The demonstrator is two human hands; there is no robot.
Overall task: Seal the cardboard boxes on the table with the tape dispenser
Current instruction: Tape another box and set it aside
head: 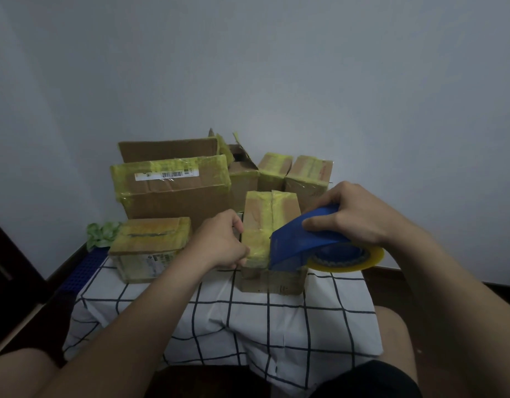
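– Blue tape dispenser [294, 239]: where do you have it?
– On my feed it sits at the near top edge of the near cardboard box [272, 214]. Its front end is against the yellow-green tape there, and its yellowish tape roll [348, 259] sticks out to the right.
– And the hands?
– I see the right hand [354, 216] gripping the dispenser from above, fingers curled over its top. The left hand [219, 242] holds the box's near left corner, fingers curled against the side, thumb at the top edge.
– Around it?
– That box stands on a white checked tablecloth [248, 314]. Near left is a small taped box [150, 242], and behind it a large taped box [173, 193] with a barcode label. Far middle is an open box [242, 168]; right of it are a third taped box [273, 170] and a fourth taped box [308, 179]. A crumpled green wad [101, 234] lies at the far left.
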